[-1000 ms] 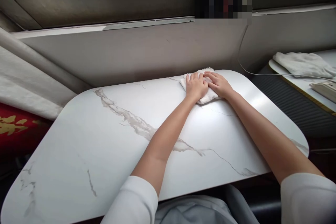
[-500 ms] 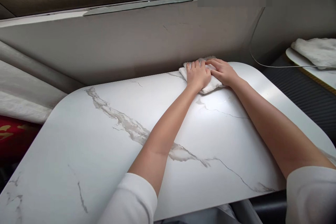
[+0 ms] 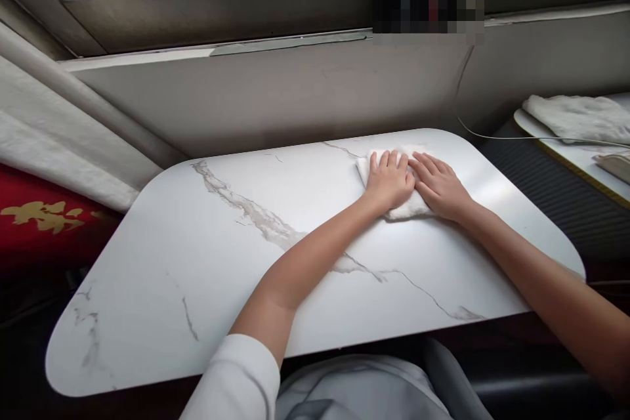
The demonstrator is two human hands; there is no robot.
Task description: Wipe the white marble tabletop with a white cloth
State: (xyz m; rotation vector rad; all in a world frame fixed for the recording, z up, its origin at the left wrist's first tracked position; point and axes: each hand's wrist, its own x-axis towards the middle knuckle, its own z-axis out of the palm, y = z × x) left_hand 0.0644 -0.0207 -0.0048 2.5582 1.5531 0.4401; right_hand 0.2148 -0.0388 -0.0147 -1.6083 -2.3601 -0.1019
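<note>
A folded white towel (image 3: 409,209) lies on the white marbled tabletop (image 3: 236,302), right of its middle. My left hand (image 3: 391,178) is flat on the towel's upper left part, fingers stretched out and pointing away from me. Beside it, my right hand (image 3: 441,185) rests on the towel's right side, its fingers also extended and slanting toward the left hand. Both palms press down from above, and much of the towel is hidden under them. The two hands are close together near the thumbs.
Behind the table runs a grey wall panel (image 3: 295,88) below a window. On the right, another white towel (image 3: 581,117) lies on a second table (image 3: 598,159), with a thin cable (image 3: 522,138) in front. A white curtain (image 3: 63,138) and red fabric (image 3: 44,236) are at left.
Both hands and the towel have moved back from the table's far edge, toward me. The view has tilted up, so the window and the table's near left corner now show.
</note>
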